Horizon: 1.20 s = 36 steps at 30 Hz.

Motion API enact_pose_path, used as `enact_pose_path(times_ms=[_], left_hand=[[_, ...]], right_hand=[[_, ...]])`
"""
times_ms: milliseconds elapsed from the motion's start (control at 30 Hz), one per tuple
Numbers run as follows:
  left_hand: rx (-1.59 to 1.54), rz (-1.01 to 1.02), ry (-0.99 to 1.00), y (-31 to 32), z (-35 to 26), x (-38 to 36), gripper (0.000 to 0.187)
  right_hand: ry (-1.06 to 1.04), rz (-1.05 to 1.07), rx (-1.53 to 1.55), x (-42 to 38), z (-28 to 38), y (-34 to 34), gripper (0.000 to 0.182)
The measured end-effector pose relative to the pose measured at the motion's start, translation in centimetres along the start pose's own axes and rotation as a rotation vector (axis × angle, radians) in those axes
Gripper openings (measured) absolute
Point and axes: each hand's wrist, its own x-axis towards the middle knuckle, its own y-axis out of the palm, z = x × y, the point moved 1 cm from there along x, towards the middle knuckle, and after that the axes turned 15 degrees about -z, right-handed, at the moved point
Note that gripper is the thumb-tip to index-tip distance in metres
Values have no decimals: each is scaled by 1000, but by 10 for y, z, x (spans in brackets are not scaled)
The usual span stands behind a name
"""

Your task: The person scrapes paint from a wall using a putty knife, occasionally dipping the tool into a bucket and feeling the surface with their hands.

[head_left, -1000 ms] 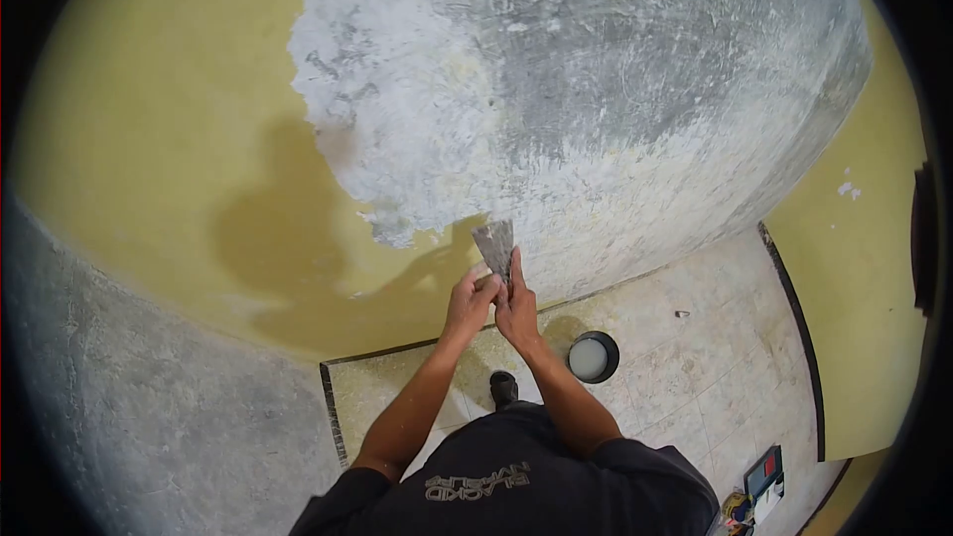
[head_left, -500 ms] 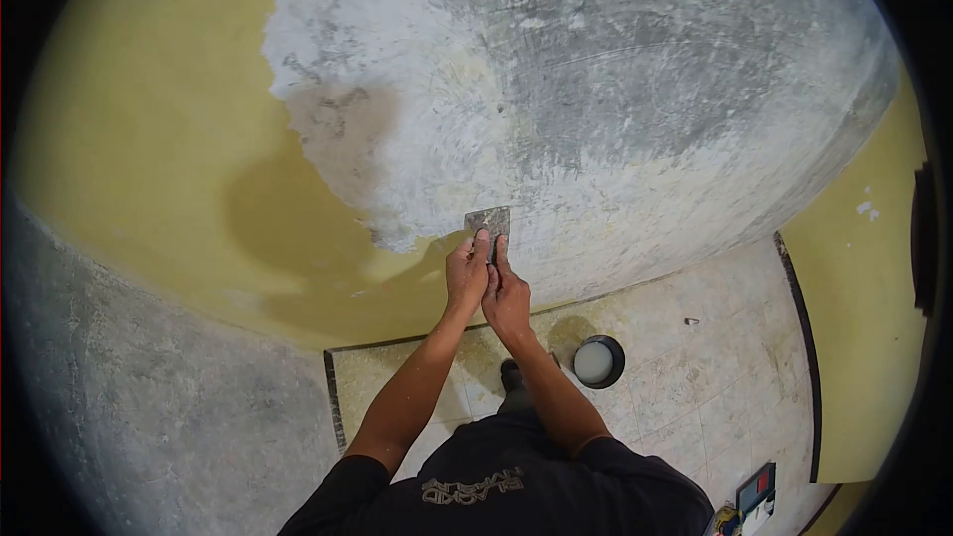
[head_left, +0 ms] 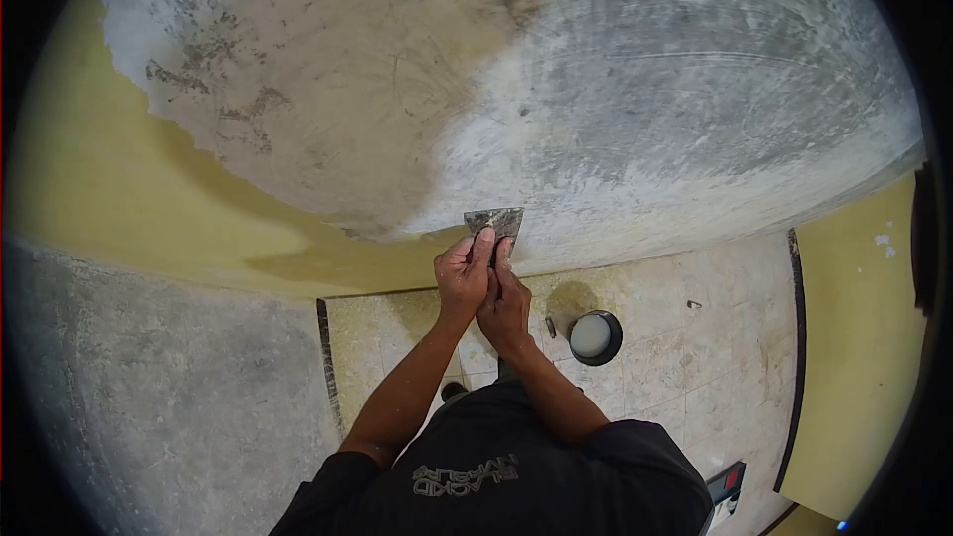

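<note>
A flat metal scraper (head_left: 504,220), its broad blade smeared with pale residue, is gripped by both hands low on the wall. My left hand (head_left: 461,280) is closed on it, with the thumb laid along the blade. My right hand (head_left: 506,310) is closed on it from the right, fingers pointing up toward the blade. The handle is mostly hidden in the hands. Around the blade, the wall (head_left: 476,169) has a patchy white and grey scraped area. Yellow paint (head_left: 238,223) borders it on the left, partly under a shadow.
On the tiled floor (head_left: 650,367) stands a dark bucket (head_left: 617,339) holding whitish liquid, with a small dark object (head_left: 551,328) beside it. Another small item (head_left: 694,305) lies farther right. A box with a red part (head_left: 733,478) is at lower right. A grey wall (head_left: 189,377) rises at left.
The view has shifted, showing more of the scraped patch at left. Both hands still hold the scraper, its blade now appearing wider. The shadow on the wall has grown and moved up.
</note>
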Motion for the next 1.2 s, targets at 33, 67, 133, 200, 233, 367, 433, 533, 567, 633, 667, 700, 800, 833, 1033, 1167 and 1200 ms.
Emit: enact_pose_path(times_ms=[33,67,133,200,233,367,433,533,567,633,667,700,800,833,1033,1167,1200], left_hand=[[2,15,-15,-1,1,-1,34],[-1,8,-17,1,0,-2,34],[6,4,-95,4,-2,-9,35],[46,-2,-92,2,11,-17,36],[84,-7,-86,5,20,-15,36],[-5,27,-153,5,16,-17,37],[18,-13,-109,7,19,-16,37],[-13,-26,-61,8,29,-15,38],[-14,-25,-64,9,25,-13,38],[-7,-3,-70,8,18,-12,39],[-10,-4,-71,9,20,-11,39],[-4,-3,-65,9,23,-11,39],[10,17,-74,8,25,-10,38],[13,31,-88,8,25,-10,38],[-72,67,-85,10,-8,2,36],[-1,32,-75,8,-8,-3,35],[-18,44,-58,10,-7,-1,35]], right_hand=[[21,7,12,0,1,-1,45],[17,14,11,1,-1,-1,45],[-128,-115,21,-3,-8,-3,45],[-153,-120,-1,-12,-16,-6,47],[-180,-128,-21,-11,-21,-5,49],[-78,-47,-83,-9,-15,-12,48],[-189,-121,-91,-6,-13,-11,48],[-191,-130,-92,-5,-20,-9,47],[-190,-129,-96,-3,-20,-8,47],[-255,-185,-92,-3,-20,-7,47],[-257,-184,-94,-1,-21,-6,47],[-254,-182,-100,-3,-23,-6,47],[-231,-162,-116,-2,-25,-5,47],[-217,-140,-125,-1,-25,-5,47],[-135,-84,-83,15,-1,-8,45],[-250,-198,-17,-1,-13,-2,46],[-236,-186,-2,-1,-17,1,45]])
